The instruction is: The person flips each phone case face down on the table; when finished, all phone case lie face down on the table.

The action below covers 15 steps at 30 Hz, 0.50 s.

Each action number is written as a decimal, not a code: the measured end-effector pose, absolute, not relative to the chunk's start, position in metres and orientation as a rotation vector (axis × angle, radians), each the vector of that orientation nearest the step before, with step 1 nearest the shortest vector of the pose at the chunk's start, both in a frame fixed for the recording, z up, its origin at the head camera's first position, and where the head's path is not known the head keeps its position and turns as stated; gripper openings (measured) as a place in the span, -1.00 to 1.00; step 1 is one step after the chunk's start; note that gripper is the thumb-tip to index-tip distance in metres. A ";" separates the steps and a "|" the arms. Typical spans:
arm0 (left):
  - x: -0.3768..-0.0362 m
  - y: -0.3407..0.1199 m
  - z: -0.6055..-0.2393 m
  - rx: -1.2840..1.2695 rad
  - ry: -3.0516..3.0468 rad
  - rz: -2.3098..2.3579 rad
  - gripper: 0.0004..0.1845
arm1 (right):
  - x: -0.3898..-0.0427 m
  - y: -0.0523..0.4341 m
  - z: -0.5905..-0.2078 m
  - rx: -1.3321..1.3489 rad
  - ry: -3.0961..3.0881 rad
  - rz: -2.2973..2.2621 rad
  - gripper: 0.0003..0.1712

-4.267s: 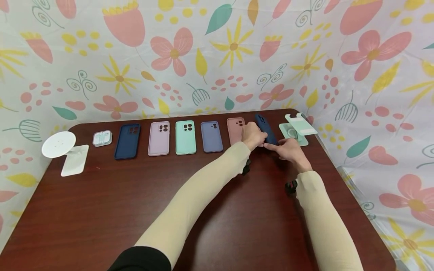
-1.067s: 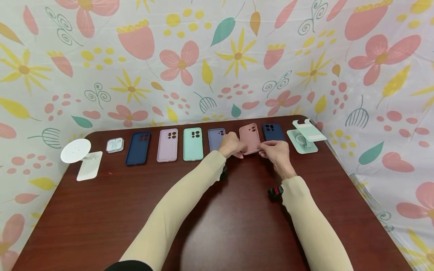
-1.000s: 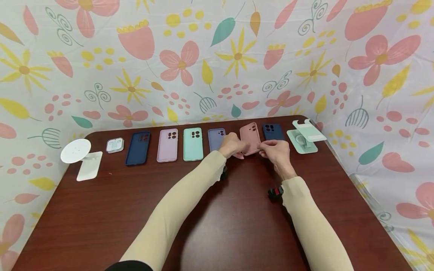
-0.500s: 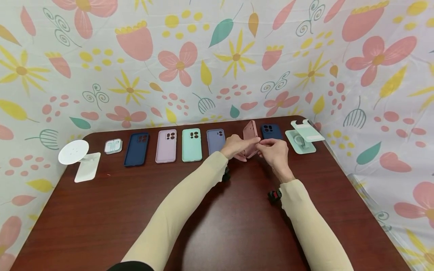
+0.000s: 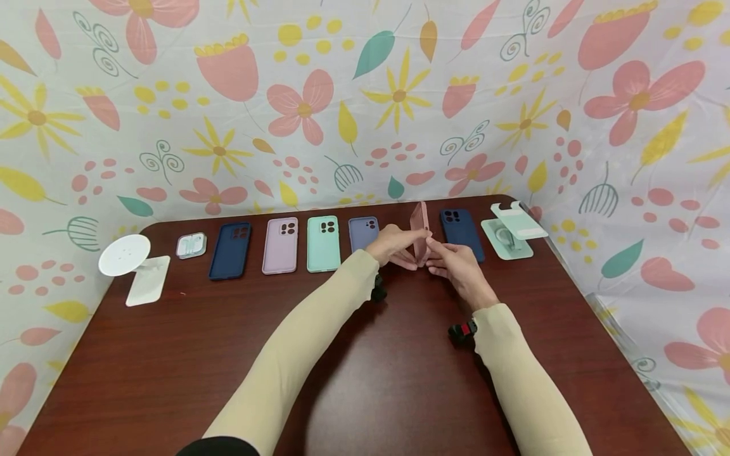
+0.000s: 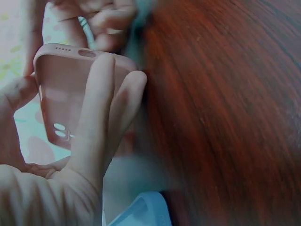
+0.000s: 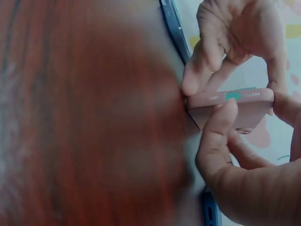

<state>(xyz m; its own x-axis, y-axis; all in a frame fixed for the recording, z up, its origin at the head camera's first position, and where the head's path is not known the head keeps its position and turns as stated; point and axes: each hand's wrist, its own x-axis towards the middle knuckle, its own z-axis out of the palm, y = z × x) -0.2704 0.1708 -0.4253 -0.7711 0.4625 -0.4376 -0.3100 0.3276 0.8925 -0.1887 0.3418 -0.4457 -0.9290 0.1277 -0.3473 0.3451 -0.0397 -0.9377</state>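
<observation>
Pink phone case [image 5: 420, 231] is pinched on edge between left hand [image 5: 393, 247] and right hand [image 5: 453, 266], lifted above the far row's gap between lavender case [image 5: 363, 234] and navy case [image 5: 459, 233], apparently for turning over.

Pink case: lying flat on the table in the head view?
No, the pink case stands up on its edge, held between the left hand and right hand.

Head view high, wrist views close, sharing pink case [image 5: 420, 229].
</observation>
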 end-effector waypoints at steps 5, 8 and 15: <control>-0.276 0.164 -0.421 0.126 1.924 1.530 -0.23 | -0.190 0.337 -0.447 0.512 2.173 -1.954 -0.03; -0.278 0.161 -0.417 0.137 1.989 1.582 -0.47 | -0.191 0.333 -0.447 0.513 2.263 -1.870 0.00; -0.276 0.161 -0.408 0.106 2.069 1.673 -0.70 | -0.192 0.323 -0.444 0.527 2.499 -1.607 0.00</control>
<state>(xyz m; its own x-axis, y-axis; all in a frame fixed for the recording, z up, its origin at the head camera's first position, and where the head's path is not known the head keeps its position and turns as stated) -0.2758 0.1614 -0.4081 -0.8848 0.3474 -0.3104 -0.2308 0.2519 0.9398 -0.1916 0.3226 -0.4444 -0.9315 0.2220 -0.2880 0.3542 0.3744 -0.8569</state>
